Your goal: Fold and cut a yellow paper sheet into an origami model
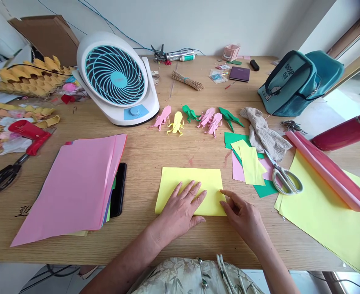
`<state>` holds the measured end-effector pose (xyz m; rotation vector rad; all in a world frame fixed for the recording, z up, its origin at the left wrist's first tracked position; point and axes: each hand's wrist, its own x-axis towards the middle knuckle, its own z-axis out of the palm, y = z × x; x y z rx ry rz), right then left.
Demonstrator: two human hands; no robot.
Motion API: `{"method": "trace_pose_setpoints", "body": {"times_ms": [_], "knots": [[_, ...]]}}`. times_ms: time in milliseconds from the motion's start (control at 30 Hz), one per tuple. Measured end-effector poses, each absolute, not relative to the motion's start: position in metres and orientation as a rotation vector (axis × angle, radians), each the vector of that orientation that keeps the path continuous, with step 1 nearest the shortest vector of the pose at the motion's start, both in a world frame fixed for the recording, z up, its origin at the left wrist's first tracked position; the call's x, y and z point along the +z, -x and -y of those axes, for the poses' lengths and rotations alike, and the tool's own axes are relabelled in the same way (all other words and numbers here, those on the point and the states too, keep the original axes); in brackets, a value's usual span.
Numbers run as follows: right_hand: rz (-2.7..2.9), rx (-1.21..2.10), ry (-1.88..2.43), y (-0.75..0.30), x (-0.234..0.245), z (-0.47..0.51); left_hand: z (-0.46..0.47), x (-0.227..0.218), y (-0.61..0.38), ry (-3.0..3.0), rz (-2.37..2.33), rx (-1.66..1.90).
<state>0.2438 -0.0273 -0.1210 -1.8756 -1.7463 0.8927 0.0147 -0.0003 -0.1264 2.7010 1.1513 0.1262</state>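
Observation:
A yellow sheet of paper (167, 183), folded over along its near edge, lies flat on the wooden table in front of me. My left hand (184, 204) rests on its middle with the fingers stretched out and the palm down. At the sheet's right edge is my right hand (239, 210), thumb and index fingertips on the paper and the other fingers curled in. Beyond the sheet stands a row of folded paper animals: a yellow one (176, 123), a green one (230, 118) and several others in pink and green.
To the left lie a stack of coloured paper (72, 183), a black phone (118, 190) and a fan (115, 77). Scissors (285, 177), paper scraps (250, 163), a cloth (265, 132), yellow sheets (327, 220), a red bottle (342, 132) and a teal bag (293, 85) are at right.

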Motion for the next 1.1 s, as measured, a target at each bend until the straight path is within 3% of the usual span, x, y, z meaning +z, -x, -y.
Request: {"method": "trace_pose_setpoints", "body": {"times_ms": [633,1100], "knots": [[2.042,0.326,1.969,-0.234,-0.123,-0.062,-0.002,-0.127,-0.014,-2.737,-1.132,0.103],[1.673,0.992,1.754,-0.24,-0.114,-0.071,0.0,-0.129,-0.014,-2.745,-1.136,0.141]]}}
